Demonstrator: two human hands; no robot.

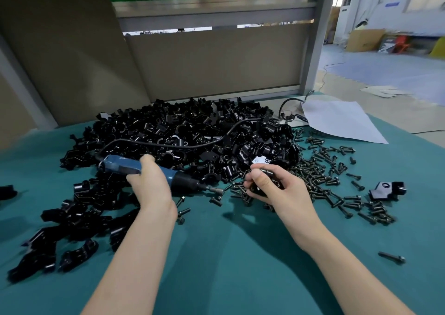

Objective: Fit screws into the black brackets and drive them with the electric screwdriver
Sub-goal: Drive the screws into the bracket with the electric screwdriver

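Observation:
My left hand (149,184) grips the blue electric screwdriver (125,166), which lies nearly level with its bit (213,189) pointing right. My right hand (269,184) holds a black bracket (263,189) in curled fingers, thumb and forefinger pinching a screw (263,171) at its top. The bit stops a short way left of that hand. A big pile of black brackets (192,134) fills the table's middle behind both hands. Loose black screws (325,170) are scattered to the right.
Several brackets (72,218) lie at the left on the teal table (228,254). One bracket (387,189) sits alone at the right, a lone screw (391,257) nearer me. The screwdriver's cable (168,143) runs over the pile. A white sheet (337,119) lies at the back right.

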